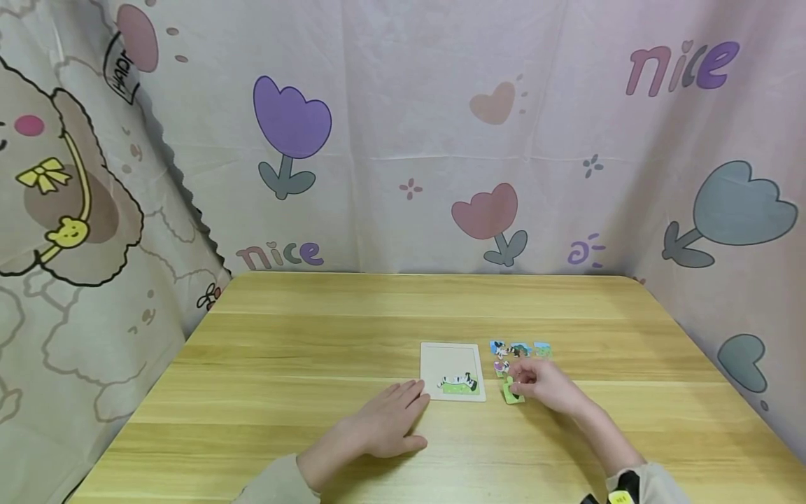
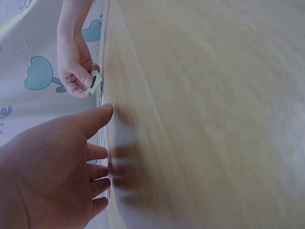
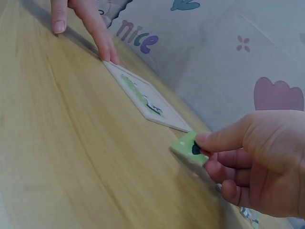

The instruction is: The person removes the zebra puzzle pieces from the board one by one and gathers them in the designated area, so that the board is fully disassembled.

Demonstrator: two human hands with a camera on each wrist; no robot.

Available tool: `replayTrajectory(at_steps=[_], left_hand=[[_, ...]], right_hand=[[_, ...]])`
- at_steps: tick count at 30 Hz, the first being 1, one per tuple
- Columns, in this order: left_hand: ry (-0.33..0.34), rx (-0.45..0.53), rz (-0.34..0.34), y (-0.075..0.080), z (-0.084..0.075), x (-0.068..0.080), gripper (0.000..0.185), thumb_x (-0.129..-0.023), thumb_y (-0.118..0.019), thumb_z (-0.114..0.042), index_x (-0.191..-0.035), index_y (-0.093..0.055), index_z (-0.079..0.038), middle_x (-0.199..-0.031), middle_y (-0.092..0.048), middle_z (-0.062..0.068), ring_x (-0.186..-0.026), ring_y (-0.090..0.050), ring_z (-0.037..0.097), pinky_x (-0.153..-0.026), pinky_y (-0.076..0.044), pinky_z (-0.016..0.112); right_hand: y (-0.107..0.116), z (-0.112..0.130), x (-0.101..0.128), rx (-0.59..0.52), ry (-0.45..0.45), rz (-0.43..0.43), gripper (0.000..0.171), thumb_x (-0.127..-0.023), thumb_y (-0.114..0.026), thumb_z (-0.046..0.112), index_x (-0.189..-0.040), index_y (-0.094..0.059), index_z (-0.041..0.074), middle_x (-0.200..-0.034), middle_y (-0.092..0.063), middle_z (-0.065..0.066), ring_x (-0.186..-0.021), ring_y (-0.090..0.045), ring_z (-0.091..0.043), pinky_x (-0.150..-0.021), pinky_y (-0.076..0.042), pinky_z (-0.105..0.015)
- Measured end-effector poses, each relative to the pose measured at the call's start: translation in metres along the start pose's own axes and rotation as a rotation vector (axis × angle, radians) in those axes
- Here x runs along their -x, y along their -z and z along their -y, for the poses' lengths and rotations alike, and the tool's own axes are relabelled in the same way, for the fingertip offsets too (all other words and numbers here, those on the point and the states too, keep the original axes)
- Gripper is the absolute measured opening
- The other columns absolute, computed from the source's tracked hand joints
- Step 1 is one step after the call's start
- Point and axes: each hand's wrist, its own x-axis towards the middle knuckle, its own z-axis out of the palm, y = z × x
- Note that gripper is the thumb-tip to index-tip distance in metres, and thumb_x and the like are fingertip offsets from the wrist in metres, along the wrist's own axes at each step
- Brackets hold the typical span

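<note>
While your left hand point(image 1: 384, 423) lies flat, fingers straight against the puzzle tray point(image 1: 452, 369), your right hand point(image 1: 548, 383) pinches a green piece point(image 1: 513, 392) over the wooden table point(image 1: 302, 350), before flowered curtains point(image 1: 403, 140).

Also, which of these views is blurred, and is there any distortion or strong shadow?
Left wrist view: the light wooden table is smeared by motion blur, with dark streaks beside the left hand. Right wrist view: sharp on the green puzzle piece pinched by the right hand. Head view: wide-angle bending at the edges, soft even light, faint shadows.
</note>
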Motion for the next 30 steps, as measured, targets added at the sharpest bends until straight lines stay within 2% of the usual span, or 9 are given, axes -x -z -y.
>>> replayTrajectory(at_steps=[4, 9, 14, 19, 30], left_hand=[[0.0, -0.005, 0.002, 0.0, 0.0, 0.0, 0.069, -0.091, -0.047, -0.05, -0.143, -0.034, -0.006, -0.15, -0.024, 0.013, -0.138, -0.021, 0.025, -0.112, -0.02, 0.038], [0.0, -0.004, 0.001, -0.001, 0.0, 0.0, 0.069, -0.091, -0.047, -0.05, -0.143, -0.034, -0.007, -0.15, -0.024, 0.013, -0.138, -0.021, 0.025, -0.112, -0.02, 0.038], [0.0, 0.003, -0.001, -0.001, 0.0, 0.0, 0.069, -0.091, -0.048, -0.05, -0.143, -0.034, -0.006, -0.15, -0.024, 0.014, -0.138, -0.021, 0.025, -0.112, -0.02, 0.038], [-0.003, 0.017, -0.001, 0.0, 0.001, 0.0, 0.068, -0.092, -0.048, -0.049, -0.142, -0.035, -0.006, -0.15, -0.024, 0.013, -0.138, -0.021, 0.025, -0.111, -0.021, 0.038], [-0.004, 0.012, -0.002, 0.0, 0.002, -0.001, 0.068, -0.092, -0.049, -0.049, -0.142, -0.035, -0.006, -0.15, -0.025, 0.013, -0.138, -0.022, 0.025, -0.111, -0.022, 0.039]], right_hand=[[-0.004, -0.002, 0.001, 0.077, 0.02, -0.029, 0.012, -0.079, -0.07, 0.006, -0.089, -0.065, 0.001, -0.078, -0.059, 0.0, -0.071, -0.053, -0.009, -0.061, -0.048, -0.022], [-0.009, -0.002, 0.001, 0.154, -0.004, -0.08, 0.01, -0.078, -0.07, 0.006, -0.086, -0.066, 0.002, -0.075, -0.056, 0.003, -0.067, -0.049, -0.008, -0.058, -0.045, -0.022], [-0.012, -0.001, 0.001, 0.198, -0.026, -0.109, 0.005, -0.079, -0.07, 0.005, -0.08, -0.065, 0.007, -0.072, -0.055, 0.005, -0.065, -0.048, -0.007, -0.057, -0.043, -0.021], [-0.014, 0.0, 0.001, 0.238, -0.043, -0.146, 0.01, -0.079, -0.07, 0.006, -0.074, -0.062, 0.011, -0.068, -0.053, 0.006, -0.062, -0.047, -0.008, -0.055, -0.042, -0.021], [-0.016, 0.002, 0.0, 0.286, -0.058, -0.172, 0.014, -0.079, -0.071, 0.009, -0.072, -0.06, 0.013, -0.067, -0.051, 0.006, -0.061, -0.046, -0.008, -0.054, -0.04, -0.021]])
